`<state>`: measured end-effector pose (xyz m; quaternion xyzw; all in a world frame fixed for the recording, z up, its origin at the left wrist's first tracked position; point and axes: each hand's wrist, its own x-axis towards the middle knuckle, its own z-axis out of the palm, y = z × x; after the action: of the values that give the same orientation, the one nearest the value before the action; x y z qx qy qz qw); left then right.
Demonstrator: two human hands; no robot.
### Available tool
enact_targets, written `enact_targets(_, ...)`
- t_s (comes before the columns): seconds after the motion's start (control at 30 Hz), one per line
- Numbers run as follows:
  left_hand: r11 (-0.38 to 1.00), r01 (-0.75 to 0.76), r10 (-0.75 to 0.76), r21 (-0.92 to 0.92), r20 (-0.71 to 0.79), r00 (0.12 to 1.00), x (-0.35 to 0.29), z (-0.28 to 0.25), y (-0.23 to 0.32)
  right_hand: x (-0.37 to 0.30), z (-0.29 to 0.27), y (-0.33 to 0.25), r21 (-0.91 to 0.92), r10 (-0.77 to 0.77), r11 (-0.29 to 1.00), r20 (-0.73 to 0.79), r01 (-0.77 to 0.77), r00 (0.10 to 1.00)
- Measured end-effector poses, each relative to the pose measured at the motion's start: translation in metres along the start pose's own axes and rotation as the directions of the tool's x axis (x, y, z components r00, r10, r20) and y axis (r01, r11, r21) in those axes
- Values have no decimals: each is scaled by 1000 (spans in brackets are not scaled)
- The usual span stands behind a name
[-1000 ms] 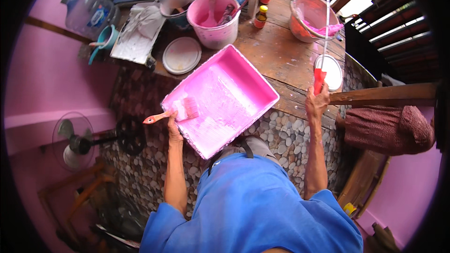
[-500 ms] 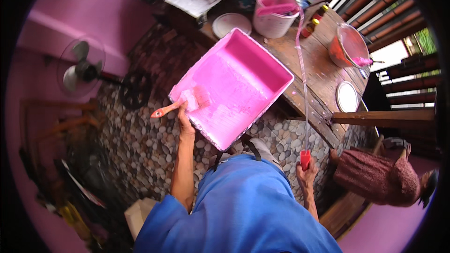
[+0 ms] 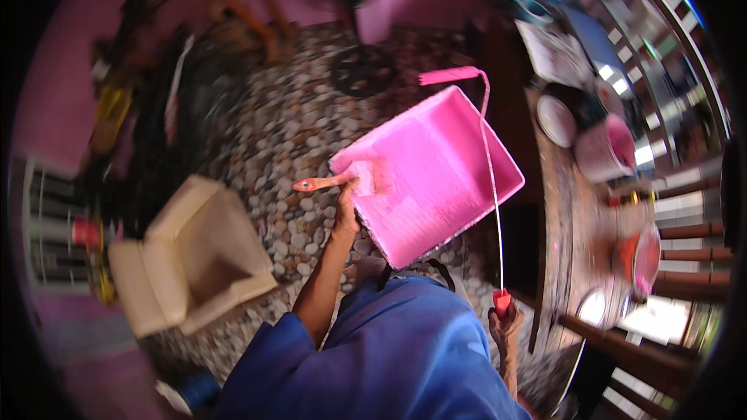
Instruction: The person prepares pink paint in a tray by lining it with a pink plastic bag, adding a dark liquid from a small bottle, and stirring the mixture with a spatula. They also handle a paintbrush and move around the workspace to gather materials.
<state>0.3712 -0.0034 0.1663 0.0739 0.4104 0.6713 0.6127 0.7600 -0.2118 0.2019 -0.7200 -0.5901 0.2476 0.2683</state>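
My left hand [image 3: 346, 211] is closed on the near-left edge of a pink paint tray [image 3: 424, 148], which is coated in wet-looking pink paint. A paintbrush [image 3: 320, 183] lies over that same edge beside my thumb, its orange handle sticking out and its bristles inside the tray. In my closed right hand [image 3: 507, 325] is the red handle of a paint roller [image 3: 450, 75]. Its long thin rod runs up across the tray's right side, and the pink-covered roller head hangs beyond the tray's far edge.
To the right stands a wooden table [image 3: 572, 241] with a pink-stained bucket [image 3: 605, 148], a round lid [image 3: 555, 120] and an orange pail [image 3: 640, 258]. A fan [image 3: 359, 62] stands ahead on the pebble-patterned floor. At left sits a beige boxy thing [image 3: 194, 249].
My view has turned left, bringing the beige thing in and shifting the table rightward. The roller head has left the bucket and now hangs past the tray. Both hands keep their holds.
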Motion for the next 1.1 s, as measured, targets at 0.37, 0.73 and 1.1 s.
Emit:
enact_targets(0.37,822,-469,345,-324,-372,862,-199,-119,-23,75,-3,29,261,-585,811,321,524,745)
enact_targets(0.73,503,-819,610,-277,-557,564,-412,-291,21,17,118,-153,439,-802,547,518,713,296)
enact_targets(1.1,247,-965,628,89,-773,90,-623,-401,171,-200,276,-376,543,-749,489,663,682,9)
